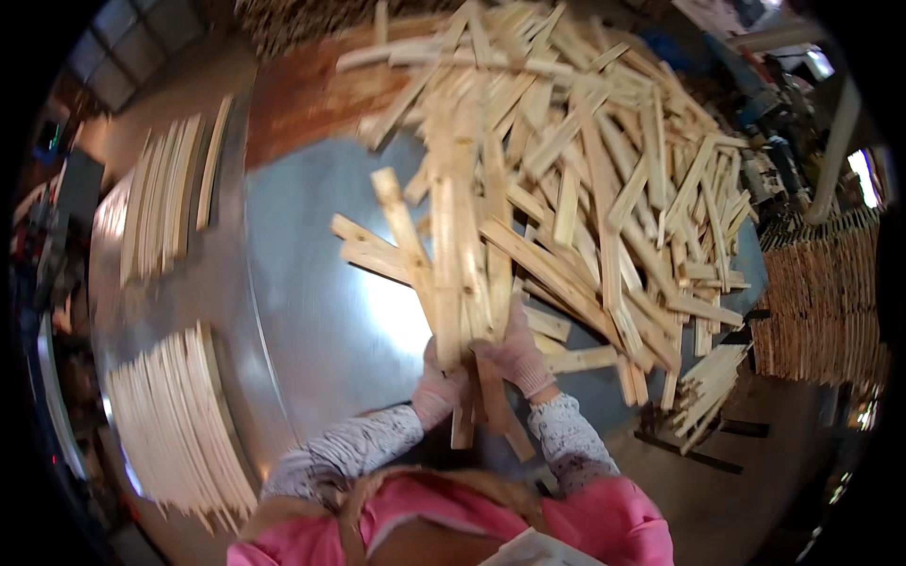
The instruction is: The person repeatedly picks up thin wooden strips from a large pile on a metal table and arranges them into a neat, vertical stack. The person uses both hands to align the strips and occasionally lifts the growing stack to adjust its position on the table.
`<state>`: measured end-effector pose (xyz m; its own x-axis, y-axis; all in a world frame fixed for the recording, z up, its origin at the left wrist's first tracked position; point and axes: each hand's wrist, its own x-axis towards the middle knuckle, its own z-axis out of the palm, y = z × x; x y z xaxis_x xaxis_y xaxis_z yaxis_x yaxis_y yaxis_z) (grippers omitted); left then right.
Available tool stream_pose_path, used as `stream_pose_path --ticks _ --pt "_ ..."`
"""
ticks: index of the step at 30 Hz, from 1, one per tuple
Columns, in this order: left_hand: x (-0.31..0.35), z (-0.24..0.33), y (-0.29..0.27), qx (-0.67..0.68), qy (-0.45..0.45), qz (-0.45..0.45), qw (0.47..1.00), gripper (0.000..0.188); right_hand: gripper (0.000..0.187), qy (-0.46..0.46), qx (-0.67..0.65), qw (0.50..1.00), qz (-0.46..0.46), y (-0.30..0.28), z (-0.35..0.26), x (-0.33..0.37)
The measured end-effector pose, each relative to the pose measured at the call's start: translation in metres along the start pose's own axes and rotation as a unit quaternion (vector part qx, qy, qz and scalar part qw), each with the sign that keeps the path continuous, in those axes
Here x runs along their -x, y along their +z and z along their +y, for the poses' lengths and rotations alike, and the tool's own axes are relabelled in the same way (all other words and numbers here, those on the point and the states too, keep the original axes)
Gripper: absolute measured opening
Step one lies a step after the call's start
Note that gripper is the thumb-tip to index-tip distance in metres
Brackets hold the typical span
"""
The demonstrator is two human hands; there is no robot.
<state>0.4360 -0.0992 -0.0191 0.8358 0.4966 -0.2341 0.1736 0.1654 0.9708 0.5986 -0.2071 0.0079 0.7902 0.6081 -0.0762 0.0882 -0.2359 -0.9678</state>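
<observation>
Bundle of wooden slats (460, 274) stands upright between my two hands at the near edge of the desk (311, 311), its lower ends sticking out below my grip and its tops fanning against the big loose heap of slats (604, 179) that covers the far right part of the metal top.

Seen from the head camera, my left hand (436, 389), in a pale glove, wraps the bundle from the left, fingers closed on the slats. My right hand (518, 354), gloved the same, clamps from the right and a little higher, fingers also curled around the wood. Both forearms rise from the lower edge in speckled sleeves, elbows bent and tucked near my pink top, wrists turned inward so the palms face each other.

To hold this well, I judge the two hands should squeeze evenly and keep the slat ends level, since a few pieces already lean out of line at the top and could slip free. Keeping the bundle vertical and close to my body should stop it splaying.

Neat sorted rows of slats (175, 424) lie along the desk's left edge, with another row (160, 198) toward the far left corner, well apart from my hands.
</observation>
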Motion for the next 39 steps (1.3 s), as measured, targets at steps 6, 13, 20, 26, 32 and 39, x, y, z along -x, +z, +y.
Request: stream_pose_path --ticks 6,13,20,26,32,39 --pt "0.157 0.019 -0.107 -0.119 -0.141 -0.124 0.975 0.091 0.099 0.111 0.101 0.969 -0.194 0.069 -0.032 0.124" --pt "0.158 0.017 -0.144 -0.056 -0.211 0.065 0.974 0.060 0.110 0.057 0.394 0.892 -0.215 0.124 -0.084 0.142" --pt "0.185 -0.043 -0.210 0.137 -0.096 0.075 0.983 0.035 0.092 0.020 0.419 0.902 -0.099 0.162 -0.078 0.181" --pt "0.319 -0.017 -0.290 0.098 -0.099 0.218 0.966 0.035 0.074 -0.003 0.493 0.866 -0.081 0.214 -0.092 0.218" --pt "0.468 -0.095 -0.351 0.120 -0.016 0.346 0.930 0.023 0.085 0.032 0.312 0.937 -0.152 0.347 -0.110 0.286" --pt "0.495 -0.096 -0.396 -0.428 -0.165 0.274 0.846 0.047 0.063 0.020 0.345 0.876 -0.335 0.492 -0.109 0.330"
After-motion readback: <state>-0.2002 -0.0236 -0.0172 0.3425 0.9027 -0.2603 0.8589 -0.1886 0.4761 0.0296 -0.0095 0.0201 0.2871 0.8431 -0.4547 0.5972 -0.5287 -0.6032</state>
